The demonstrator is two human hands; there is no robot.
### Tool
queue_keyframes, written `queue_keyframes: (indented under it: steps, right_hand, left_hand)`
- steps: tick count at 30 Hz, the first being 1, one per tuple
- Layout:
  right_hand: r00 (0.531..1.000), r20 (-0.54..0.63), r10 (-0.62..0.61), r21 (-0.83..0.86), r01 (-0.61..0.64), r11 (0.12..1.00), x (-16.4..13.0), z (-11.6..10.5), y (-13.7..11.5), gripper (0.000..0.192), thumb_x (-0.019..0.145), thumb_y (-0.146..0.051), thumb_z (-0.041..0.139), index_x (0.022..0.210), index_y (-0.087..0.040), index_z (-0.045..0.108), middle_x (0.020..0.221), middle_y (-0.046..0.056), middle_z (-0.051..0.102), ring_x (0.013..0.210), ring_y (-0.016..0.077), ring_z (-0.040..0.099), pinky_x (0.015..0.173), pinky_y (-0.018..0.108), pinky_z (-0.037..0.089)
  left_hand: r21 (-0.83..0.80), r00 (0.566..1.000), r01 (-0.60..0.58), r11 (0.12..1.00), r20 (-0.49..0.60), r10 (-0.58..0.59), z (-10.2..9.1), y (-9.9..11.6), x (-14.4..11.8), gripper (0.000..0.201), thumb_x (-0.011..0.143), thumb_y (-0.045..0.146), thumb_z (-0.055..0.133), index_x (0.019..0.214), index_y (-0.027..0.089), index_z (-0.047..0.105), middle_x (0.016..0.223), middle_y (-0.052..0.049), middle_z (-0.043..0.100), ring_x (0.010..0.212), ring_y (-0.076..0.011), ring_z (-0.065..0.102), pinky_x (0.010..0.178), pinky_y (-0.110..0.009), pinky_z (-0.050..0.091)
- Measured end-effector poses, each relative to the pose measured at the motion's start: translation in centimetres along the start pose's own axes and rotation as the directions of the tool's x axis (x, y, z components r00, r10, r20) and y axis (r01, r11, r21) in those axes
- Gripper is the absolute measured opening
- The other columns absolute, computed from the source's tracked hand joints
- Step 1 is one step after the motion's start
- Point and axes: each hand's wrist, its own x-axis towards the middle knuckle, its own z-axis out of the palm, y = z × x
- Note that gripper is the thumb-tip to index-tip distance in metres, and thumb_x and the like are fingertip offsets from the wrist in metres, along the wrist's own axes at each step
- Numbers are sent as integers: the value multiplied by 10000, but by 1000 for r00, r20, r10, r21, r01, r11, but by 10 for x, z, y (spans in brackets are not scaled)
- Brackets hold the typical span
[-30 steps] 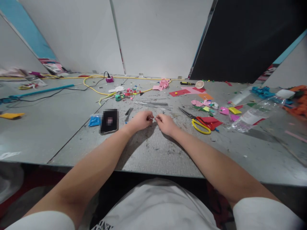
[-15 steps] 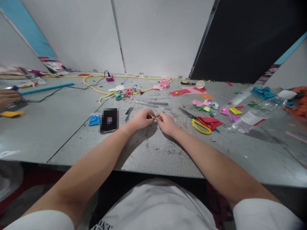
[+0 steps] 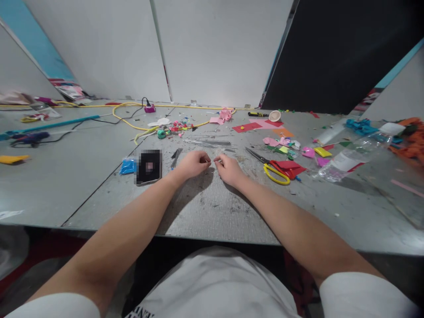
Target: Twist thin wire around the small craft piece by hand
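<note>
My left hand (image 3: 196, 163) is low over the table with thumb and fingers pinched together. Whatever it pinches is too small to name. Just to its right, my right hand (image 3: 228, 169) is also closed in a pinch, its fingertips a short gap away from the left ones. What lies between its fingers is too fine to make out. Beyond both hands lies a bundle of thin grey wires (image 3: 212, 143). A shorter bunch of dark strips (image 3: 176, 158) rests left of my left hand. Scissors (image 3: 276, 173) with yellow and red handles lie right of my right hand.
A black box-like item (image 3: 154, 165), partly pixelated, and a blue packet (image 3: 127, 167) lie left. A clear plastic bottle (image 3: 351, 159) lies at right. Red paper (image 3: 247, 127), a cutter (image 3: 258, 114) and a yellow cable (image 3: 124, 119) are farther back.
My fingertips, touching or nearly so before, are now slightly apart. At the far left, another person's hand has gone out of view, and a dark purple item shows there.
</note>
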Motion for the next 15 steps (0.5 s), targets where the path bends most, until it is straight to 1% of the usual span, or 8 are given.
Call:
queue_keyframes:
  steps: [5, 8, 11, 15]
  right_hand:
    - [1000, -3, -31, -32, 30, 999, -1, 0, 0, 234, 1033, -231, 541, 1160, -189, 733, 739, 16, 689, 718, 214, 634, 798, 328, 468]
    - [999, -11, -36, -50, 35, 998, -2, -1, -2, 231, 1015, -216, 548, 1145, -183, 736, 726, 8, 676, 711, 207, 611, 790, 321, 450]
    - [999, -10, -34, -52, 34, 998, -3, -1, -3, 228, 1008, -216, 551, 1134, -171, 736, 722, 4, 664, 696, 198, 591, 775, 316, 439]
    - [999, 1, -37, -49, 37, 998, -4, -2, -5, 217, 1009, -223, 570, 1137, -172, 738, 728, 3, 669, 701, 195, 597, 769, 315, 436]
  left_hand:
    - [-6, 999, -34, 999, -11, 34, -1, 1, 0, 49, 791, 217, 661, 761, 229, 698, 696, 12, 688, 687, -183, 615, 675, -307, 451]
    - [5, 1000, -29, 1000, 1, 29, -1, 1, 1, 79, 776, 178, 640, 719, 232, 649, 665, 22, 642, 680, -185, 596, 668, -309, 428]
    - [12, 1000, -20, 1000, 4, 20, -1, 3, 0, 92, 777, 165, 630, 716, 234, 634, 658, 27, 618, 672, -183, 580, 657, -309, 409]
    - [27, 1000, -23, 999, 1, 23, -2, 6, -1, 76, 787, 167, 645, 747, 231, 654, 683, 24, 634, 675, -180, 580, 675, -312, 414]
